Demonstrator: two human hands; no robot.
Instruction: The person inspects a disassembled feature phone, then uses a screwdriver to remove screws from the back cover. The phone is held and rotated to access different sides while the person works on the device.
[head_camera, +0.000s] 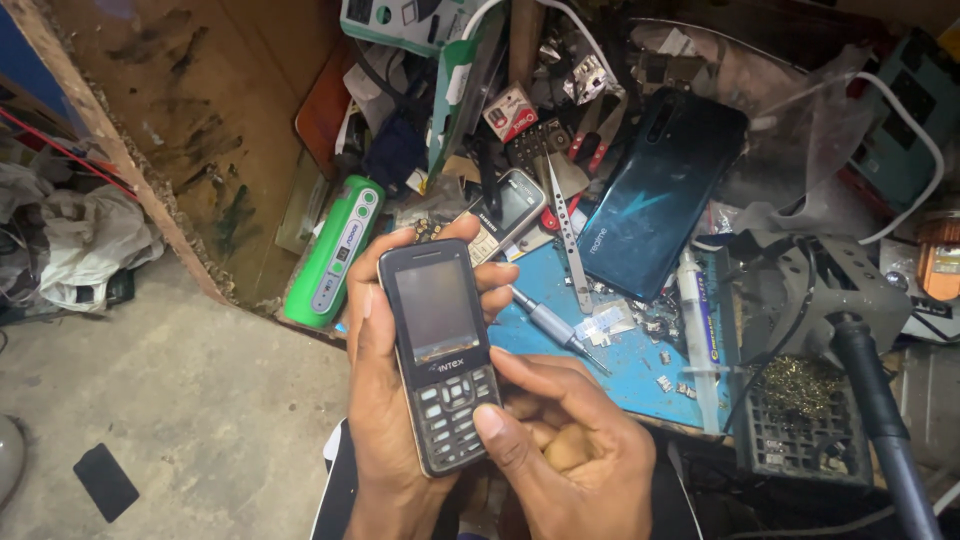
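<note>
The left hand (385, 400) was wrapped around a black keypad phone (440, 352), gripping it from behind with the fingers curled over its right edge and the thumb along its left edge. The phone stood upright, screen dark, held above the near edge of the tabletop (640, 375) and facing the camera. The right hand (565, 450) was partly clenched, its fingers folded inward, with the thumb pressed against the lower right corner of the keypad; it held nothing of its own. Just behind the right hand, a screwdriver (553, 328) with a metal shaft lay on the blue mat, tip pointing away to the right. A second, lighter keypad phone (505, 212) lay flat beyond the fingers of the left hand, partly hidden by them. A dark blue smartphone (655, 195) lay face down further back, tilted, with metal tweezers (567, 235) beside its left edge. A green oblong device (335, 250) lay to the left of the held phone, at the tabletop's edge. A syringe-like tube (697, 330) lay on the mat to the right, near small loose metal parts. A soldering stand (810, 400) with brass wool stood at the right. A flat black piece (105, 482) lay on the concrete floor at lower left.
</note>
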